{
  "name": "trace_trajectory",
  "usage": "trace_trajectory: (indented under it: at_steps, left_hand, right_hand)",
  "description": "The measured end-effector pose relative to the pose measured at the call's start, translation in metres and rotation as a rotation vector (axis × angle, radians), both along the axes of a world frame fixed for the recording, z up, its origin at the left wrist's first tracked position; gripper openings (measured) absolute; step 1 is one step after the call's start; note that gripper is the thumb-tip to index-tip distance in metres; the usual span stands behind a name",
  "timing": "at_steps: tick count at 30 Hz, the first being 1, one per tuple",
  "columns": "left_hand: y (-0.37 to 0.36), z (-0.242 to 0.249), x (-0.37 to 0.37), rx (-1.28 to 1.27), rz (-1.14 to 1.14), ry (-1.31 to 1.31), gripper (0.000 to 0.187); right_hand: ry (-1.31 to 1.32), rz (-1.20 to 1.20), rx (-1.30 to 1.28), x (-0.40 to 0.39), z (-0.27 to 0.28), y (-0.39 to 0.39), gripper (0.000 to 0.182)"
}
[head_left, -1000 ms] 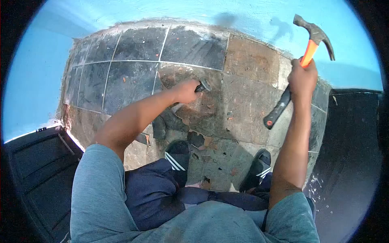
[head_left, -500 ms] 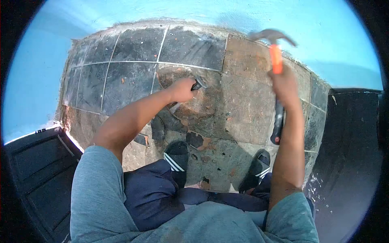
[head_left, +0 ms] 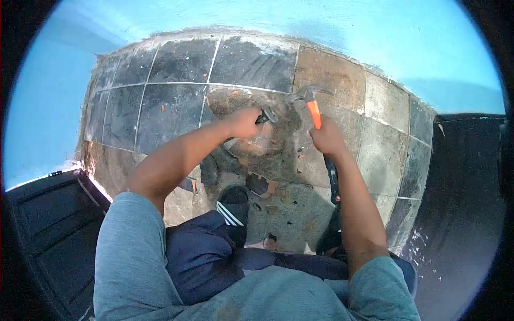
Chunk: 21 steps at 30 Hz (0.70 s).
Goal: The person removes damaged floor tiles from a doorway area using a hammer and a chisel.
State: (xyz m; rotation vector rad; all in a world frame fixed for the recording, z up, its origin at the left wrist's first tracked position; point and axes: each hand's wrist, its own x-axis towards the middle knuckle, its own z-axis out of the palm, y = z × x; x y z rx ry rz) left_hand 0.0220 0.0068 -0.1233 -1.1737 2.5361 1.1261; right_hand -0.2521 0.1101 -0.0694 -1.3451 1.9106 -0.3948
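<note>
Hammer (head_left: 314,113) | right hand (head_left: 327,138) closed around it | metal-ended tool (head_left: 269,115) apart, toward hammer head's (head_left: 309,95) 8 o'clock | left hand (head_left: 246,122) closed around tool | floor tiles (head_left: 174,113) below

Shirt: the heathered grey-blue fabric T-shirt (head_left: 284,297) showed a faint brownish patch.
Sleeves: both were short.
Legs: dark navy cloth trousers (head_left: 201,254) covered them.
Left foot: the black open-backed slipper (head_left: 233,206) bore slanting white stripes.

Swung hammer (head_left: 314,113) left and nearer with right hand (head_left: 328,139), from far right to just right of tool (head_left: 267,116) in left hand (head_left: 245,123).
</note>
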Motion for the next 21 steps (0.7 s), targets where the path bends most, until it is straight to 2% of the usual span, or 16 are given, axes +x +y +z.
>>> trace_trajectory:
  at_steps: [1, 3, 7, 9, 10, 13, 14, 18, 20, 21]
  left_hand:
    - [-0.003, 0.001, 0.0, -0.004, 0.006, -0.027, 0.032]
    - [-0.014, 0.007, 0.002, -0.018, 0.016, -0.082, 0.033]
    - [-0.042, 0.03, 0.007, -0.05, 0.309, 0.132, 0.037]
    - [-0.057, 0.047, 0.009, -0.087, 0.483, 0.152, 0.039]
    - [-0.055, 0.066, 0.006, -0.173, 0.57, 0.248, 0.039]
    - [-0.062, 0.078, 0.011, -0.204, 0.763, 0.271, 0.042]
    - [-0.062, 0.083, 0.015, -0.267, 0.767, 0.124, 0.041]
    - [-0.045, 0.036, 0.043, -0.567, 0.814, 0.304, 0.037]
    - [-0.021, 0.043, 0.051, -0.53, 0.817, 0.33, 0.038]
    - [-0.009, 0.048, 0.051, -0.516, 0.821, 0.344, 0.038]
  right_hand:
    - [-0.054, -0.055, 0.055, -0.005, 0.004, -0.001, 0.03]
    - [-0.015, -0.053, -0.012, -0.018, 0.003, -0.001, 0.028]
    - [0.103, -0.05, -0.117, -0.034, 0.003, 0.0, 0.025]
    - [0.045, -0.095, -0.082, -0.033, 0.018, 0.001, 0.024]
    - [0.019, -0.114, -0.064, -0.032, 0.025, 0.001, 0.024]
    - [0.0, -0.122, -0.053, -0.035, 0.022, -0.001, 0.023]
    - [-0.006, -0.103, -0.027, -0.038, 0.022, -0.005, 0.024]
    - [0.007, -0.023, -0.019, -0.057, 0.043, -0.02, 0.027]
    - [0.08, 0.06, 0.016, -0.078, 0.056, -0.034, 0.028]
    - [0.14, 0.126, -0.047, -0.09, 0.066, -0.038, 0.027]
